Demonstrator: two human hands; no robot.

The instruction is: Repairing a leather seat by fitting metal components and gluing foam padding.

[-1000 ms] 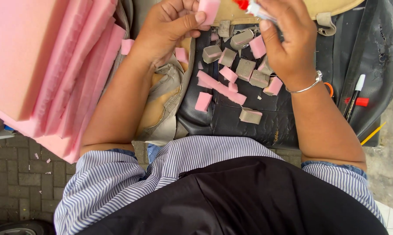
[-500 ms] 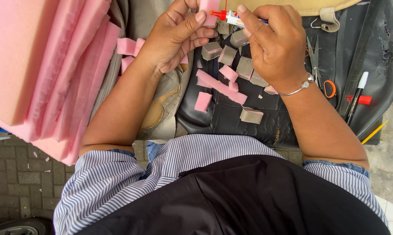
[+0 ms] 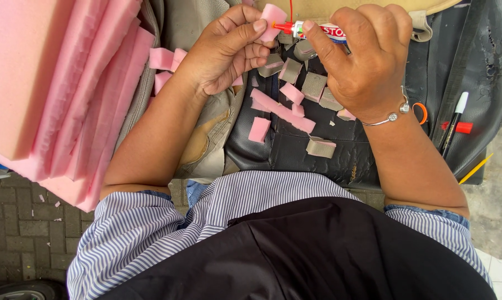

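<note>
My left hand [image 3: 223, 50] pinches a small pink foam piece [image 3: 273, 15] between thumb and fingers at the top of the view. My right hand [image 3: 362, 61] grips a small glue tube [image 3: 315, 29] with a red nozzle, and the nozzle tip touches the foam piece. Below the hands, several pink foam scraps [image 3: 279, 109] and grey-backed foam squares [image 3: 321, 147] lie on a black leather seat cover [image 3: 295, 155].
A stack of thick pink foam sheets [image 3: 45, 89] fills the left side. A black marker with a white cap [image 3: 454, 119], a red cap [image 3: 463, 127], orange-handled scissors [image 3: 420, 111] and a yellow pencil [image 3: 476, 168] lie at the right. Brick paving [image 3: 17, 233] shows below.
Both hands have come lower in the view and closer together. The glue tube's nozzle now meets the pink foam piece held in my left hand.
</note>
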